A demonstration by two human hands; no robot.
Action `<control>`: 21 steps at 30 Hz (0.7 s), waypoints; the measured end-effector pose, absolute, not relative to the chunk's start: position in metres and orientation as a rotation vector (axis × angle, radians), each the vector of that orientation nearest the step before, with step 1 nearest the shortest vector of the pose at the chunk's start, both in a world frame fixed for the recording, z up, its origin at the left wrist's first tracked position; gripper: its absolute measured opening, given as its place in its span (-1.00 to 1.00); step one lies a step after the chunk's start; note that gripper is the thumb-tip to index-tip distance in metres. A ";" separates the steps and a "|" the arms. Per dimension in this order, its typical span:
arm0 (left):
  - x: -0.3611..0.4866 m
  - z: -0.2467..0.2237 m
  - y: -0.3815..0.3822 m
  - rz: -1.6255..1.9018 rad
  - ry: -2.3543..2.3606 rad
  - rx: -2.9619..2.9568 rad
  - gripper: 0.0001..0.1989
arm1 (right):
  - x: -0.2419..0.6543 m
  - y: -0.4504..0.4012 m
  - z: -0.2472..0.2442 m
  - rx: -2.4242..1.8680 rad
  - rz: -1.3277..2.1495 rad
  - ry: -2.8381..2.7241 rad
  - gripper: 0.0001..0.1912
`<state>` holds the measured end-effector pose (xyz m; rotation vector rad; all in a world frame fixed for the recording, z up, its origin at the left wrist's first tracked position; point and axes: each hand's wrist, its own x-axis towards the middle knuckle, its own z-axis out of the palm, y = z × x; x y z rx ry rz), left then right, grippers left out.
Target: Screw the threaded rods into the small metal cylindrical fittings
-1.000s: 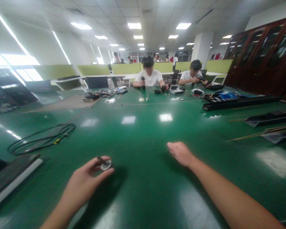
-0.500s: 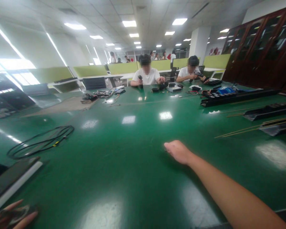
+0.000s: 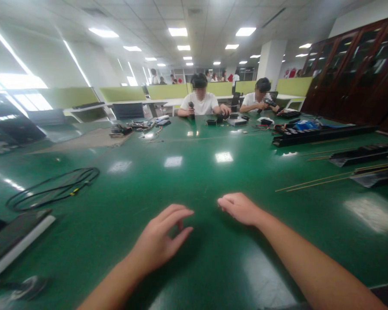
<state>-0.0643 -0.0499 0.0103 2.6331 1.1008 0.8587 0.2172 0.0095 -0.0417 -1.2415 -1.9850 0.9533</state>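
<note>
My left hand point(image 3: 163, 234) hovers over the green tabletop point(image 3: 194, 176), thumb and fingers apart with nothing visible between them. To its right, my right hand point(image 3: 237, 209) is closed, its fingertips pressed together. Whatever it pinches, if anything, is too small to make out. A narrow gap separates the two hands. At the lower left lies a blurred round, shiny object point(image 3: 29, 287), its kind unclear.
A coiled black cable point(image 3: 56, 189) and a dark, white-edged flat item point(image 3: 19, 241) lie to the left. Thin brass-coloured rods point(image 3: 320, 181) and black channels point(image 3: 323, 135) are on the right. Two co-workers point(image 3: 198, 103) sit across the table. Another person's hand shows at the right edge.
My left hand has left the round object at the lower left and moved right to the middle, near my right hand. My right hand has stayed almost in place, still closed.
</note>
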 end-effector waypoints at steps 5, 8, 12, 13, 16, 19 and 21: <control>0.022 0.003 -0.007 0.352 0.977 2.673 -0.45 | 0.220 0.009 -0.044 -1.197 0.936 -2.081 -0.74; 0.039 -0.006 0.001 0.340 0.968 2.685 -0.70 | 0.221 0.009 -0.045 -1.180 0.931 -2.116 -0.86; 0.034 -0.011 -0.004 0.434 0.983 2.617 -0.70 | 0.218 0.008 -0.045 -1.177 0.910 -2.134 -0.87; 0.031 -0.010 -0.006 0.445 0.989 2.603 -0.71 | 0.218 0.008 -0.045 -1.181 0.905 -2.134 -0.84; 0.017 -0.006 -0.010 0.462 1.027 2.585 -0.75 | 0.217 0.004 -0.043 -1.170 0.973 -2.130 -0.77; -0.013 0.001 -0.014 0.544 1.161 2.542 -0.77 | 0.218 0.002 -0.039 -1.160 1.088 -2.116 -0.67; -0.046 0.009 -0.023 0.645 1.347 2.475 -0.80 | 0.219 0.001 -0.037 -1.181 1.100 -2.114 -0.64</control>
